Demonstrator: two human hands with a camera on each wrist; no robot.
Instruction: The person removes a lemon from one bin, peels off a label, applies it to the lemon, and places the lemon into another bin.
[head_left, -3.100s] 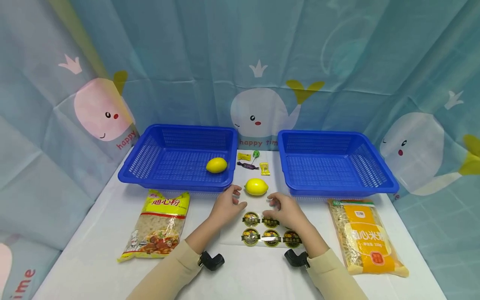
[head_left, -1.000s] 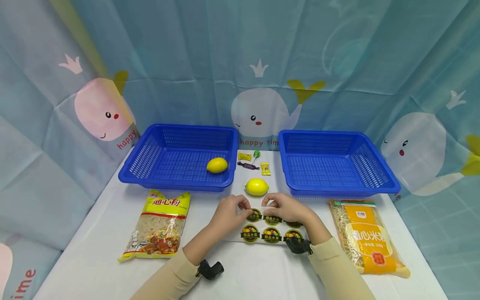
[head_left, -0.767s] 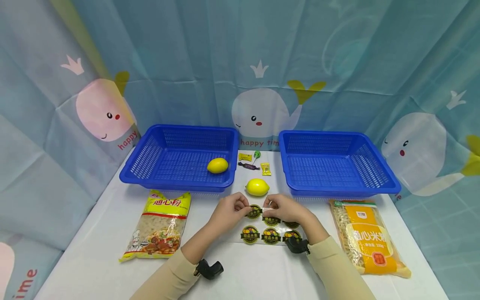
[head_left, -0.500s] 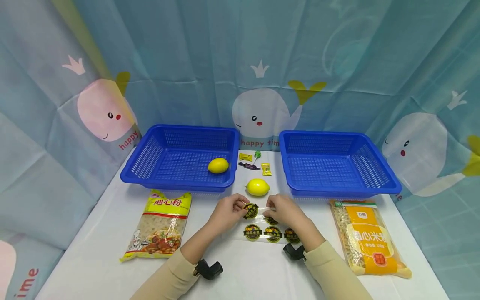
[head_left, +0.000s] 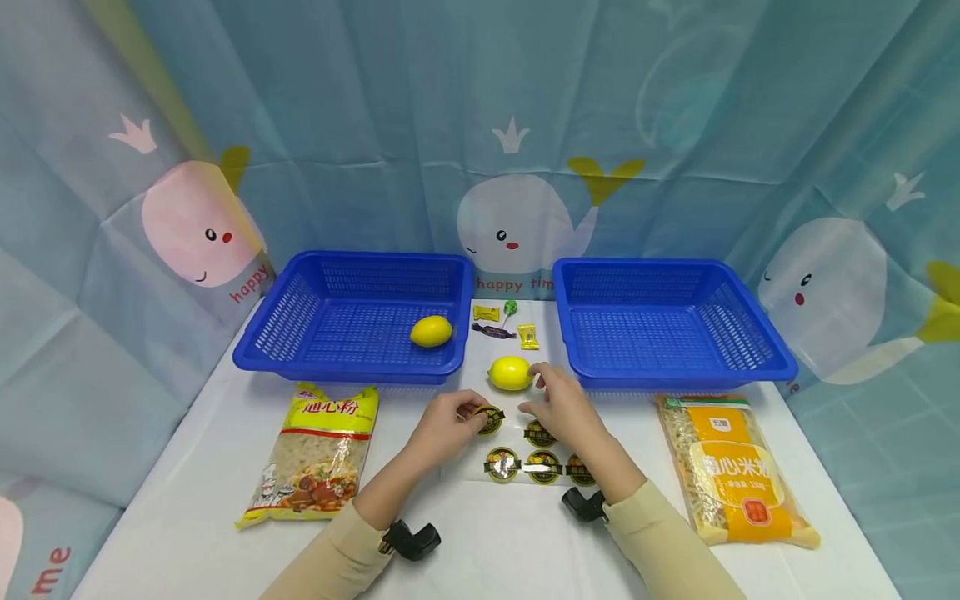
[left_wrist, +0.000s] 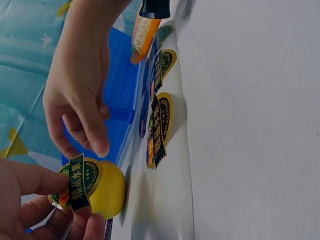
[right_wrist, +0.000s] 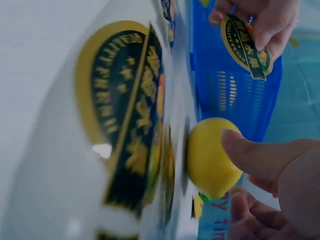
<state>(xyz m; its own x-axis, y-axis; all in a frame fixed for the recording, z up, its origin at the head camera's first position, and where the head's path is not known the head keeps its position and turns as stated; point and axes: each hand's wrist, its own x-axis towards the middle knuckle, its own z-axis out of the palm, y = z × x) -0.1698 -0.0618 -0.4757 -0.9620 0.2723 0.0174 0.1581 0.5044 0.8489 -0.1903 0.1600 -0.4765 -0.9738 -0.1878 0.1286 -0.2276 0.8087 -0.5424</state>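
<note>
In the head view my left hand [head_left: 444, 427] pinches a round black-and-gold sticker [head_left: 491, 419] by its edge, between thumb and fingers. The left wrist view shows the sticker [left_wrist: 82, 181] with its printed face and banner. Beside it, my right hand [head_left: 564, 412] reaches forward with thumb and fingers spread, fingertips right at the right end of a yellow lemon [head_left: 508, 373]. The right wrist view has the thumb overlapping the lemon [right_wrist: 207, 157]. Below both hands lies a clear sticker sheet [head_left: 517, 435] carrying several more stickers.
Blue baskets stand at the back left [head_left: 360, 367] and back right [head_left: 675, 379]; another lemon [head_left: 431, 332] lies in the left one. Wrapped candies [head_left: 493, 331] and a green lollipop [head_left: 510, 307] lie between them. Pasta bags flank the hands, left [head_left: 318, 454] and right [head_left: 738, 471].
My left hand has peeled one sticker off the sheet and drawn it left. My right hand has left the sheet and moved forward to the lemon.
</note>
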